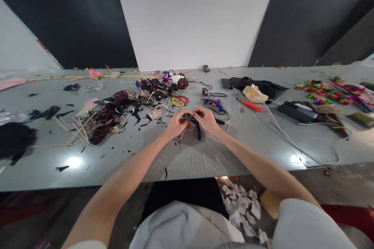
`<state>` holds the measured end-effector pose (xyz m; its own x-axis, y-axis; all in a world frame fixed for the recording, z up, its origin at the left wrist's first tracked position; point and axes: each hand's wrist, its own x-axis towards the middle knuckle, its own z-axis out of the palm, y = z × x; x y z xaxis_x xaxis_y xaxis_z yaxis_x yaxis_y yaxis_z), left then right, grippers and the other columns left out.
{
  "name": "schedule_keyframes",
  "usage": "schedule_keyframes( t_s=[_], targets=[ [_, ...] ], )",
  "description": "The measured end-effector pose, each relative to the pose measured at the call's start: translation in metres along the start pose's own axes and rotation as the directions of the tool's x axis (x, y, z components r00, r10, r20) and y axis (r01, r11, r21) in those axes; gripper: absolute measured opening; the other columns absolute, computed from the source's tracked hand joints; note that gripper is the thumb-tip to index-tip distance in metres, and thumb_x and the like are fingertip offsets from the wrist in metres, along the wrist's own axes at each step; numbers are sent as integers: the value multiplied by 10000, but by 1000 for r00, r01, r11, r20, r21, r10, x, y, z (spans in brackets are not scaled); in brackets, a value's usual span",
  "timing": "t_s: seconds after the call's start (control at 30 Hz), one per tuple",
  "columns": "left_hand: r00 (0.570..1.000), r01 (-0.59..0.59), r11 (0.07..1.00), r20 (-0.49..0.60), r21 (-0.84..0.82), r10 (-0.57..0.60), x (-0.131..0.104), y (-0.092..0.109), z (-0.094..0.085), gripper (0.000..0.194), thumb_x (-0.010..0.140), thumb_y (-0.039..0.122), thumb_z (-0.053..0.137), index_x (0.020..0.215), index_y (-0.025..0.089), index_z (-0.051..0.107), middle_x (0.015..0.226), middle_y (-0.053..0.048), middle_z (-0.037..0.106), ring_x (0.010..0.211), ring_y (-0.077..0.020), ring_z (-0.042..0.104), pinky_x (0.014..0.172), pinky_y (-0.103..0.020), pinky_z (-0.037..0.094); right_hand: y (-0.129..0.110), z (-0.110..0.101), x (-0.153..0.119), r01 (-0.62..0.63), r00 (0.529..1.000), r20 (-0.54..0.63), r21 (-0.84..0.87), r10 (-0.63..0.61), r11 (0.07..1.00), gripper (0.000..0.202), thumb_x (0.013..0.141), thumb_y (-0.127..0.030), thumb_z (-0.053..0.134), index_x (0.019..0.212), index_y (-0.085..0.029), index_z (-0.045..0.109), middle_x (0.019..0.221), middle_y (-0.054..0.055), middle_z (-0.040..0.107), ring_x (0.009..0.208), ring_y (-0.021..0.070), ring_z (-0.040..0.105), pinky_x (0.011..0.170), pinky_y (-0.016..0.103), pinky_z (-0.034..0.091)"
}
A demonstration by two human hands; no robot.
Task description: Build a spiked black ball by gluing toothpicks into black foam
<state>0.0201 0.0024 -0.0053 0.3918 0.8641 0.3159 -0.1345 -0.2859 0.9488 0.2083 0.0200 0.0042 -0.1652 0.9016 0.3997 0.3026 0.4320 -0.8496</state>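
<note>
At the middle of the table both my hands meet around a small dark piece with thin wooden sticks [188, 116] spreading out from its centre. My left hand [176, 124] curls round its left side, fingers closed. From the right, my right hand [207, 120] pinches its edge with thumb and fingers. A dark blue handle [199, 130] of some tool lies by my right hand; its other end is hidden. Just beyond are a blue glue gun [214, 104] and scissors with red and yellow handles [179, 101]. Loose sticks [205, 161] are scattered nearer me.
On the left lie a heap of dark patterned fabric [103, 124], wooden sticks [80, 130] and black scraps. An orange cutter [251, 105], a phone [226, 84], a black box [297, 112] and a white cable [280, 128] are on the right. A white panel [194, 23] stands behind.
</note>
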Motion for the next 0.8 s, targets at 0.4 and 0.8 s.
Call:
schedule_keyframes(
  t_s=[0.4,0.8],
  targets=[
    [995,-56,993,-71,101,63,1,-6,-3,229,984,305,602,1182,189,611,730,-6,692,667,-202,757,660,-348,655,38,-72,40,-168,967,-246,-424,66,890,333,913,-486,562,994,-189,688,1014,113,756,954,267,673,915,402,511],
    [979,-135,933,-98,333,177,-2,0,-3,297,1031,315,546,1302,201,586,762,-16,697,649,-168,727,689,-318,639,88,-105,58,-456,863,-236,-744,446,488,387,1009,-482,495,1045,-178,732,1146,184,753,1189,374,664,1061,554,406]
  ],
)
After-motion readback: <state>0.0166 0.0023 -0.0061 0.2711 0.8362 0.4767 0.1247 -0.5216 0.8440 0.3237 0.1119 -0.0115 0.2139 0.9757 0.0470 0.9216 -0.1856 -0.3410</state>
